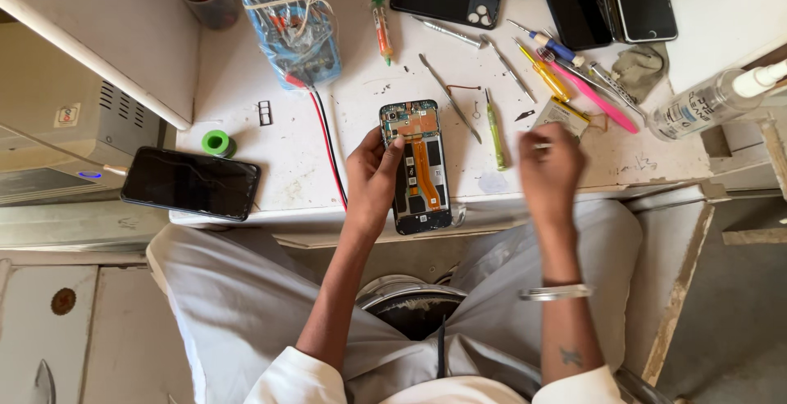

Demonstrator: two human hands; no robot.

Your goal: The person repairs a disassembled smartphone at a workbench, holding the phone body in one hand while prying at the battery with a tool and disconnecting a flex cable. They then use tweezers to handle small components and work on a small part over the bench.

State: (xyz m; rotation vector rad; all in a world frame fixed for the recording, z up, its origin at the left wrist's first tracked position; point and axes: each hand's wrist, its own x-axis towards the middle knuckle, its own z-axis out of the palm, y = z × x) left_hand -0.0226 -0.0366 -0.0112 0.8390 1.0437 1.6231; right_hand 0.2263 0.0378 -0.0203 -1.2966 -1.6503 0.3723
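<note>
While left hand pins opened phone flat on surface, fingers pressing its edge, right hand (blurred) hovers near tools, fingers pinching something small, unclear.

white sleeves, pale grey trousers, a silver bangle and small forearm tattoo.

A dark-screened phone lies left; a clear plastic bag sits at the top.
</note>
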